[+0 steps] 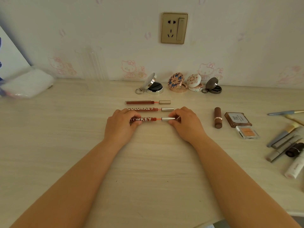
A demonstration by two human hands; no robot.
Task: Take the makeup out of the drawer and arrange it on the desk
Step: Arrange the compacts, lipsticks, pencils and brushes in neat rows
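From the head view, both hands meet at the middle of the bench (65,129) on one lip gloss (152,119): the left hand (120,125) pinches the red tube end, fingers curled round it, and the right hand (185,123) pinches the silver cap end the same way, so each grip is closed on the same gloss, which lies flat with its cap toward 3 o'clock. At 12 o'clock from it, close and parallel, lie a second gloss (150,109) and a third gloss (148,102), caps also toward 3 o'clock. Further toward 12 o'clock, by the wall, four compacts (178,83) stand in a row with lids up. At 3 o'clock from the hands lie a brown lipstick (218,117), a brown palette (238,119) and, just beside it, a small blush pan (247,132); beyond them, at the bench's right edge, brushes and tubes (286,142) lie in a loose heap. The drawer is not in view. The step in hand looks like squaring this gloss as the nearest of the three-piece row, well into the arranging. Next, I judge, the gloss needs a slight nudge to line its cap up with the two above, then both grips let go and the right hand reaches toward 3 o'clock for the unsorted heap.
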